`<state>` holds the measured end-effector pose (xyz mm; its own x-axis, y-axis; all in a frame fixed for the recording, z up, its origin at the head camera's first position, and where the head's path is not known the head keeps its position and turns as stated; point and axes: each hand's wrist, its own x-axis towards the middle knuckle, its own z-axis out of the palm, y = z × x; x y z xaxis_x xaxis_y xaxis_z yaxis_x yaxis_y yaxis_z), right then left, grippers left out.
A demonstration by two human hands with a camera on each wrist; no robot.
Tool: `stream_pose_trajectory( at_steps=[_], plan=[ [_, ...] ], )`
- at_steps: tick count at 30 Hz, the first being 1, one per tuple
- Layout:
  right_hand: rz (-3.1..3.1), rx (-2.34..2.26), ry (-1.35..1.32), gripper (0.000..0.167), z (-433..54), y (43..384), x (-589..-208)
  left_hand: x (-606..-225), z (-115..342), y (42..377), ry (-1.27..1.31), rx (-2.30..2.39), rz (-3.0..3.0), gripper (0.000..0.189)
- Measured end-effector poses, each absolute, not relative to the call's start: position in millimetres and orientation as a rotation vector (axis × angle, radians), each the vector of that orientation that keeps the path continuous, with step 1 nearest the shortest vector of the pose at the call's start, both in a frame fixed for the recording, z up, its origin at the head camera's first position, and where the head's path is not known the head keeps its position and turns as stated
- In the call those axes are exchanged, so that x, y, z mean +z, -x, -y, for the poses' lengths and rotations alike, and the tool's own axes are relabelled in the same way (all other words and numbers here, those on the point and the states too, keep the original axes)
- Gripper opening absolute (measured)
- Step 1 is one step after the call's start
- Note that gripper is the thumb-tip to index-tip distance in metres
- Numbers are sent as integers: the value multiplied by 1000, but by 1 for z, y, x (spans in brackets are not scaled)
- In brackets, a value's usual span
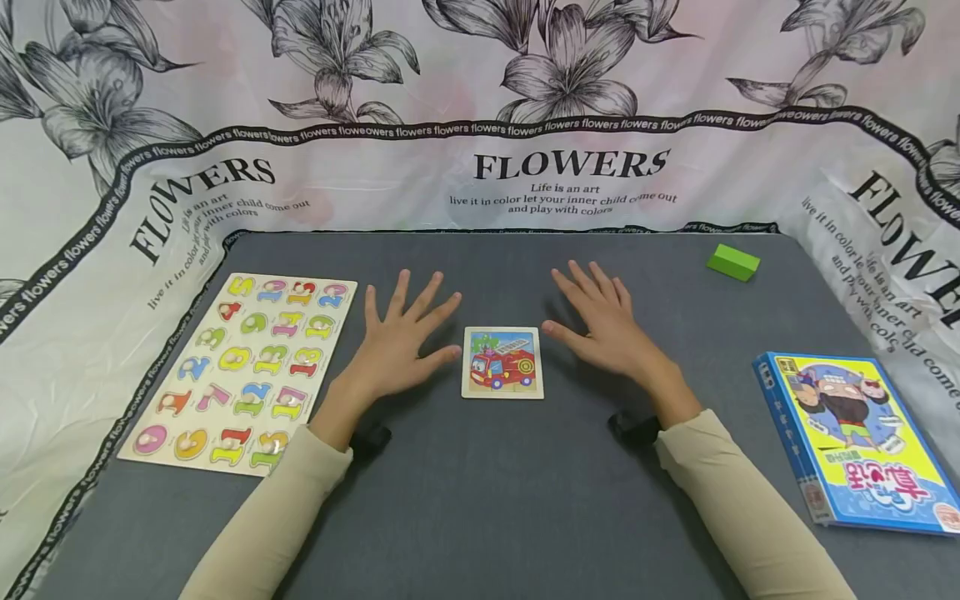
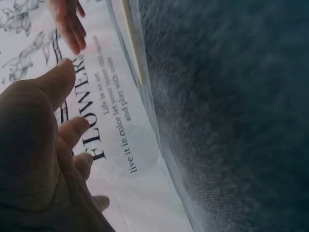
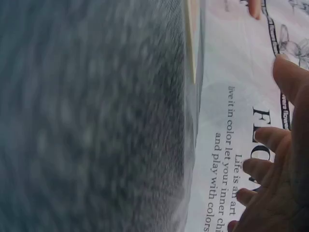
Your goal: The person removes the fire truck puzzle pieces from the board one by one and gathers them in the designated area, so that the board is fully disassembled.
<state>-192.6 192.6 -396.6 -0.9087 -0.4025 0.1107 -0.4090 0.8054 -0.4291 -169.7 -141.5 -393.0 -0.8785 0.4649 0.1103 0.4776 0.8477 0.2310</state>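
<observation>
A small square picture puzzle of a red fire truck (image 1: 502,363) lies flat on the grey table between the two hands. To its left is my left hand (image 1: 405,342), palm down with the fingers spread and nothing held. My right hand (image 1: 603,329) is on the other side, fingers straight and thumb pointing toward the puzzle, also holding nothing. In the left wrist view the left thumb (image 2: 60,82) and fingertips stand out against the white cloth. The right wrist view shows the right fingers (image 3: 258,169) extended above the table.
Left of the left hand lies a board of colourful numbers (image 1: 240,375). A green block (image 1: 733,262) sits at the back right. At the right edge rests a blue and yellow box (image 1: 862,442) with cartoon figures. White flower-printed cloth (image 1: 570,179) borders the grey table (image 1: 510,500).
</observation>
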Motion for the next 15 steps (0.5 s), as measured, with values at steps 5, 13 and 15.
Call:
stream_pose_trajectory(
  at_steps=[5,13,15],
  plan=[
    [2997,774,-735,81,-188,191,-399,-394,141,161,912,-403,2980,75],
    [3067,999,-779,74,-188,190,-404,-399,137,145,1167,-538,2989,65],
    [3077,1045,-781,72,-189,190,-406,-401,135,142,1221,-561,2998,64]
  ],
)
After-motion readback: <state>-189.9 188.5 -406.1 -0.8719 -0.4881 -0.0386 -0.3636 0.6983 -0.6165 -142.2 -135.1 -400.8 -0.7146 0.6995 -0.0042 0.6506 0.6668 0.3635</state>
